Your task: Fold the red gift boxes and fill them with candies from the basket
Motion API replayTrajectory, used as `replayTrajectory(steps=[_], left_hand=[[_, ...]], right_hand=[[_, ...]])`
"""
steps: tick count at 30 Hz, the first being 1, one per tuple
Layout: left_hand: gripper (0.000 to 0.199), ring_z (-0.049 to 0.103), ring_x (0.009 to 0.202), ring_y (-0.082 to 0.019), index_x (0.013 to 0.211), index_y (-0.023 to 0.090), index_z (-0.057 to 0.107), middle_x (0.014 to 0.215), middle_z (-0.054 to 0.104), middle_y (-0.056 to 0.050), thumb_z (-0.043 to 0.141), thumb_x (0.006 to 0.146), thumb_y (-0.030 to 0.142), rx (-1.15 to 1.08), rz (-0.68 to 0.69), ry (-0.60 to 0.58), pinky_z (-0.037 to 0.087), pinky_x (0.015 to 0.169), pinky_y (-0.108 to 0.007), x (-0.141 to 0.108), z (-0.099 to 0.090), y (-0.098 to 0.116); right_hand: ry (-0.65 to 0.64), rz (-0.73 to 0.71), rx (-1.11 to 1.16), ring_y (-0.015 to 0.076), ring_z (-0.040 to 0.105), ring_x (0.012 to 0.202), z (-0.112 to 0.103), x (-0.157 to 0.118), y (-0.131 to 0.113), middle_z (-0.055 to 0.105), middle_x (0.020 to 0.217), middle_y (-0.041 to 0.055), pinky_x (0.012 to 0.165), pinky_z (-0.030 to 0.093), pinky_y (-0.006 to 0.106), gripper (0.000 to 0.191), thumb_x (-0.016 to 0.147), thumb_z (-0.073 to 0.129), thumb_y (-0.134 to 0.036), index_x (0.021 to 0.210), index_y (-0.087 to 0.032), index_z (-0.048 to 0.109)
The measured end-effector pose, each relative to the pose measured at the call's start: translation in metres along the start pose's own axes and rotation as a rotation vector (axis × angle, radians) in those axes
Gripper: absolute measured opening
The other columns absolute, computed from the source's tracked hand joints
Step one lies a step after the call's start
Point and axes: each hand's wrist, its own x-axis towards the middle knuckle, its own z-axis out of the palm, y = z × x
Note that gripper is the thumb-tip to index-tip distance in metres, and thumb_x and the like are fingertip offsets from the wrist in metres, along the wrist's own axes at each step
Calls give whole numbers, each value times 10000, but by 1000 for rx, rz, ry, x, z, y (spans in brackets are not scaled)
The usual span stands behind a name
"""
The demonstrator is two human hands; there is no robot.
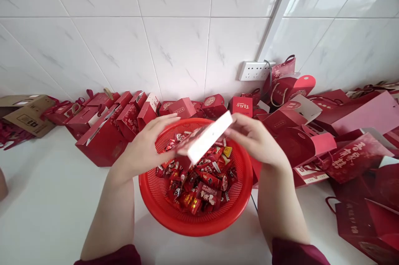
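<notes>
Above a red plastic basket (195, 229) of wrapped candies (208, 179), a small box with a white face (210, 138) is tilted and slightly blurred. My left hand (145, 148) is at its lower left end, thumb against it and the other fingers stretched out over the basket's rim. At the upper right end my right hand (257, 138) has its thumb and curled fingers closed on the box. The candies lie loose inside the basket, mostly in red wrappers, with a few yellow ones.
Red gift boxes (102, 136) line the tiled wall on the left, beside a brown cardboard box (34, 115). More red boxes and bags (358, 157) crowd the right side. A white power strip (255, 70) with a cable is at the wall.
</notes>
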Motion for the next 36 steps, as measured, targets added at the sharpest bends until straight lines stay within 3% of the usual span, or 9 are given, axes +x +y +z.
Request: replayTrajectory(steps=[4,7,11,14,18,23,28,33,36], left_hand=[[1140,273,1561,-325,1634,402,161,1712,227,-31,862,742,510,-15,198,-231,357,1254,-480,-3,4,5],[1308,312,1538,-349,1646,377,56,1695,254,-78,909,665,527,-15,246,-229,384,1237,-498,-1,11,11],[1162,433,1452,-367,1626,382,168,1630,306,-105,889,716,415,100,214,-115,500,1136,-496,2,18,16],[1012,452,1425,-388,1602,335,275,1593,314,-136,852,773,402,215,214,2,474,1150,-544,4,22,16],[971,385,1481,-378,1612,327,256,1585,310,-144,816,819,326,295,268,94,421,1198,-552,5,27,11],[1041,358,1508,-340,1631,392,158,1604,263,-120,799,822,259,192,264,148,444,1194,-514,7,26,2],[1279,211,1564,-379,1641,405,67,1661,183,-101,897,680,560,-46,322,-98,381,1233,-548,9,20,-6],[486,475,1422,-265,1401,339,508,1531,381,-58,668,944,300,-42,225,-64,456,1186,-428,8,17,-1],[230,664,1156,-198,1181,277,605,1468,449,-45,580,959,221,-31,144,-90,558,1053,-373,5,12,2]], right_hand=[[-172,-2,0,189,713,968,20,-6,-1,752,1062,44,860,587,339,172,1000,603,-334,1105,-222,681],[-166,0,117,232,648,1248,34,-5,2,646,1404,74,1017,567,412,400,1039,529,-388,1421,-270,541],[-158,11,-7,293,488,1450,53,-14,-1,391,1649,92,1122,504,510,736,1035,513,-458,1655,-322,140],[-96,30,-173,319,572,1370,65,-21,-10,333,1673,124,1039,571,500,1003,967,634,-451,1657,-328,-83],[-60,56,-260,269,736,1052,70,-22,-20,590,1474,116,851,637,438,859,973,599,-300,1657,-352,82],[49,52,60,161,718,838,64,-17,-14,702,1211,61,703,603,303,568,997,566,-244,1514,-334,348],[97,39,171,123,638,700,56,-14,-4,694,920,-14,592,513,247,314,1009,589,-278,1298,-302,470],[122,-117,-183,151,685,952,50,-10,-2,724,1048,21,838,540,294,146,1013,535,-174,1081,-241,645],[107,-160,-300,166,694,971,49,-7,0,735,1045,32,850,539,309,210,1017,487,-136,1064,-226,671]])
